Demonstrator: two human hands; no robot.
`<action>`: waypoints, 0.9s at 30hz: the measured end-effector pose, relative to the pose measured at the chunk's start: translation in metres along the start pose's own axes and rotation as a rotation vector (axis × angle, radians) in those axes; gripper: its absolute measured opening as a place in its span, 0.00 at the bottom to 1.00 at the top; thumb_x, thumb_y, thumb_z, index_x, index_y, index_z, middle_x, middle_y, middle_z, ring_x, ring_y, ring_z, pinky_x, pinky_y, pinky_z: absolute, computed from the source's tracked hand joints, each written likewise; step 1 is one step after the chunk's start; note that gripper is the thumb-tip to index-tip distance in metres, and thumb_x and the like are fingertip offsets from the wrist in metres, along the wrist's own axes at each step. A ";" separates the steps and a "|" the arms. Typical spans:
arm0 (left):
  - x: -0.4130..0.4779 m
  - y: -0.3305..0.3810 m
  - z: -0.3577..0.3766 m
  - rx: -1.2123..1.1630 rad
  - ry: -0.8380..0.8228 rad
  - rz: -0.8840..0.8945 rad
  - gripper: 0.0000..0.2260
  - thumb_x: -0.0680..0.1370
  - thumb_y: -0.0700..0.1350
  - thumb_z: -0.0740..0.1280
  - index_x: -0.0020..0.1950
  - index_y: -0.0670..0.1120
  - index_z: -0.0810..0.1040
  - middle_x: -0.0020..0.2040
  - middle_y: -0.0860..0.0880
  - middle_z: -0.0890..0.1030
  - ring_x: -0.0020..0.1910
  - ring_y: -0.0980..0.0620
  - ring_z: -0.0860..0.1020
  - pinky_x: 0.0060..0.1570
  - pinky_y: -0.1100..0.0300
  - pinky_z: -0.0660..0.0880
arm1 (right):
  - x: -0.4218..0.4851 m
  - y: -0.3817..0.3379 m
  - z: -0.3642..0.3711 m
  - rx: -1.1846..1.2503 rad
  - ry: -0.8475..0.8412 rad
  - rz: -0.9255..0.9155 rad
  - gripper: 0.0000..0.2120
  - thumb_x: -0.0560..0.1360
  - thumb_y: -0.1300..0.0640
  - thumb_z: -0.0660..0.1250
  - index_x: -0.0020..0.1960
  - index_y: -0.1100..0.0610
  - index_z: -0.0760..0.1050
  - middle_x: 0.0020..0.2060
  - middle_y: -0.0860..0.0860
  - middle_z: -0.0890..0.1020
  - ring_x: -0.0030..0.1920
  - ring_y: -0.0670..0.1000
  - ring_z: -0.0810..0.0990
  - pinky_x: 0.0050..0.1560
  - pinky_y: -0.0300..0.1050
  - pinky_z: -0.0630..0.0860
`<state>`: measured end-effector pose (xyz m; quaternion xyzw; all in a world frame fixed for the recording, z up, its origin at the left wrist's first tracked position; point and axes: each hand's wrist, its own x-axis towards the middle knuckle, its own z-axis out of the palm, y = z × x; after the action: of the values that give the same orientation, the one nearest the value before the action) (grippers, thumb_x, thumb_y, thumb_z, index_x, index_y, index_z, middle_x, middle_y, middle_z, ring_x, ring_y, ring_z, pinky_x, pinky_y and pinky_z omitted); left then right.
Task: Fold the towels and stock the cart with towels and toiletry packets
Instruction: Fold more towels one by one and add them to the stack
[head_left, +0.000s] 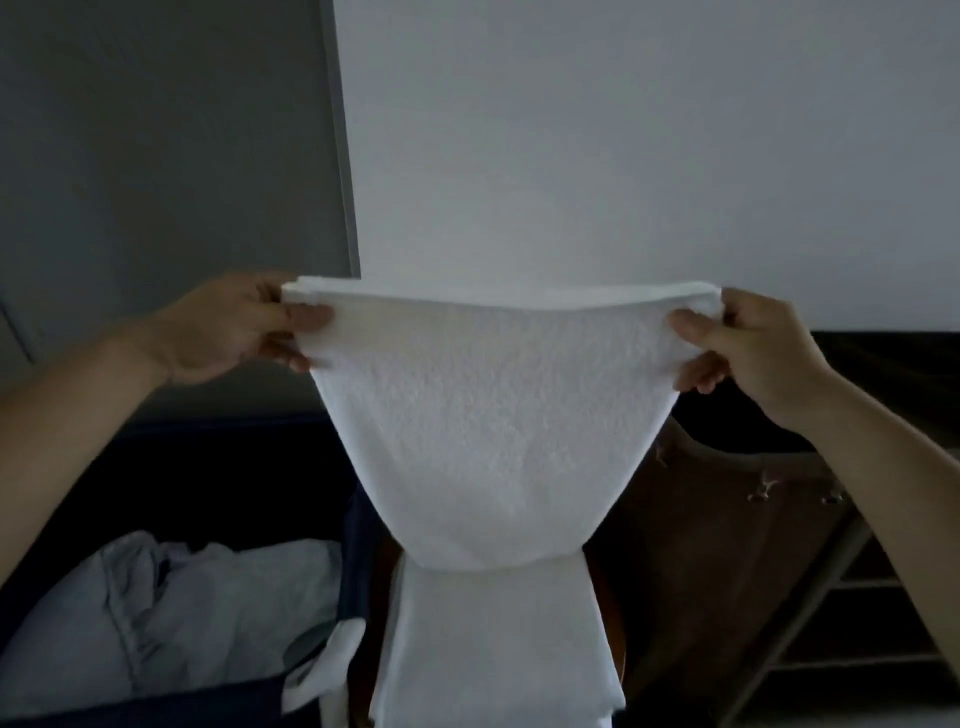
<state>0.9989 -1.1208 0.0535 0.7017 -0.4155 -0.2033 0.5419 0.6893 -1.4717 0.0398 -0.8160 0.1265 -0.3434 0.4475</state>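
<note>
a white terry towel (493, 415) hangs stretched across the middle of the frame, doubled along its top edge. the left hand (244, 327) pinches the upper left corner, thumb in front and fingers behind, and the right hand (748, 348) pinches the upper right corner the same way. more white cloth (498, 639) drops below it at bottom centre; i cannot tell whether it is the same towel's tail or a separate piece.

risks, as i judge them: the stacked layers at either corner could slide out of the pinch and spoil the fold's alignment, and the hanging end could brush the crumpled pale linen (171, 623) at lower left or the brown wooden furniture (727, 519) at right.

no brand, label or writing is readable.
</note>
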 end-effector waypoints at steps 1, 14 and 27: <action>-0.021 -0.016 0.002 0.051 -0.085 -0.066 0.24 0.63 0.56 0.82 0.53 0.45 0.85 0.51 0.41 0.85 0.45 0.44 0.84 0.43 0.58 0.83 | -0.023 0.005 0.003 -0.042 -0.064 0.054 0.05 0.75 0.48 0.72 0.43 0.48 0.83 0.31 0.55 0.83 0.28 0.56 0.81 0.27 0.41 0.76; -0.128 -0.150 0.087 0.305 -0.823 -0.520 0.06 0.76 0.43 0.73 0.52 0.45 0.84 0.49 0.46 0.84 0.49 0.51 0.81 0.54 0.58 0.78 | -0.171 0.084 0.033 -0.197 -0.684 0.710 0.12 0.69 0.49 0.75 0.49 0.53 0.85 0.37 0.49 0.83 0.36 0.46 0.76 0.38 0.38 0.73; 0.062 -0.292 0.117 0.009 0.173 -0.727 0.09 0.80 0.40 0.67 0.59 0.39 0.79 0.51 0.42 0.83 0.46 0.45 0.82 0.39 0.55 0.79 | -0.034 0.271 0.124 0.093 -0.148 0.798 0.08 0.79 0.54 0.69 0.54 0.57 0.81 0.50 0.53 0.86 0.51 0.55 0.85 0.58 0.57 0.80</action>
<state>1.0540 -1.2202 -0.2462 0.8204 -0.0928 -0.3203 0.4645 0.7755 -1.5282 -0.2415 -0.7041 0.3849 -0.0882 0.5901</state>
